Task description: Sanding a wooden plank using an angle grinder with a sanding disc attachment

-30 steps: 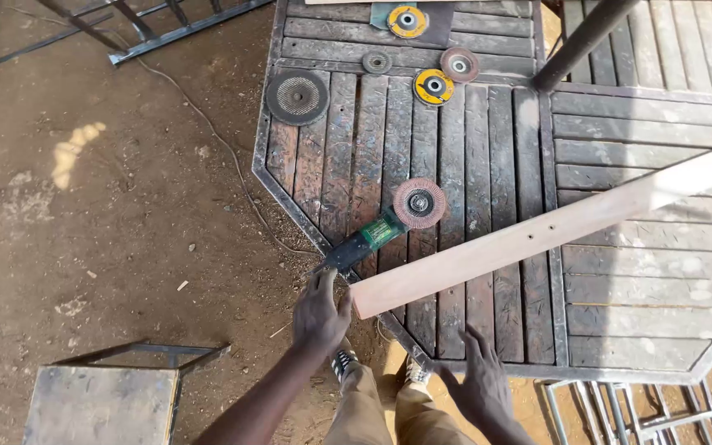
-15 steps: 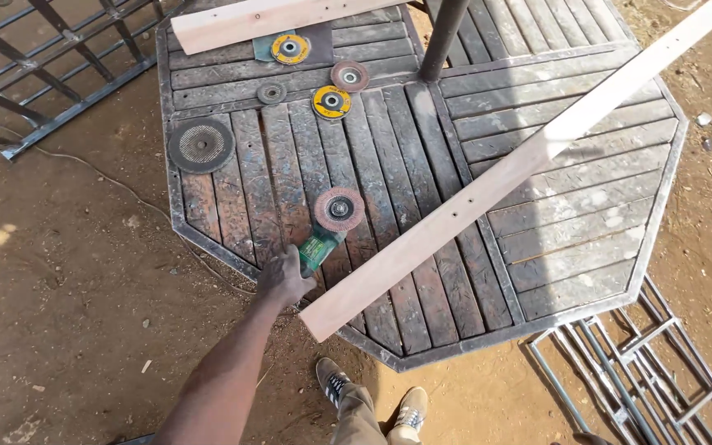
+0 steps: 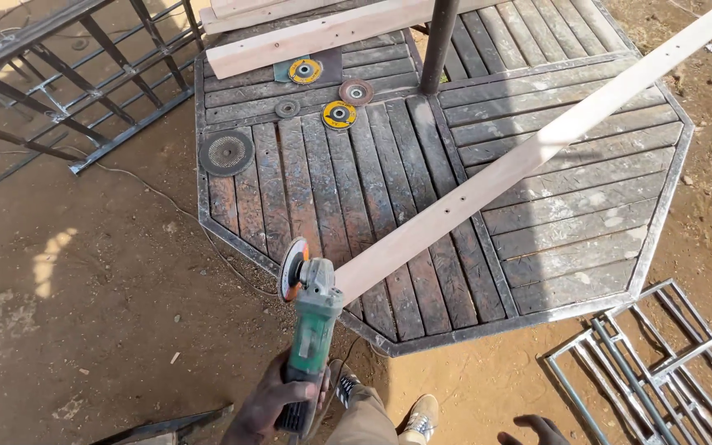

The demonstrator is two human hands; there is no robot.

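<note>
Two hands are in view at the bottom edge. Left hand point(image 3: 278, 404) is wrapped around the rear body of a green angle grinder point(image 3: 311, 321), fingers point(image 3: 267, 394) closed firmly on the housing, holding it off the tabletop with the head pointing away from the person. Its orange-faced disc point(image 3: 292, 269) stands on edge at the front of the tool, just beside the near end of a long pale wooden plank point(image 3: 529, 156); whether disc and plank touch cannot be told. This plank lies diagonally across the octagonal slatted tabletop point(image 3: 587, 247), its near end over the tabletop's front edge and its far end reaching past the upper right corner. Right hand point(image 3: 537, 430) shows only partly at the frame's lower border, well apart from the grinder and holding nothing visible; whether its fingers are spread or curled cannot be told. On the far left part of the tabletop lie several loose discs: a large grey one point(image 3: 226, 152), two yellow ones point(image 3: 339, 114), and smaller dark ones between them. More pale planks point(image 3: 323, 31) rest across the far edge, beside a dark upright pole point(image 3: 438, 41). Metal frames point(image 3: 661, 363) lie on the dirt ground at lower right and upper left.
</note>
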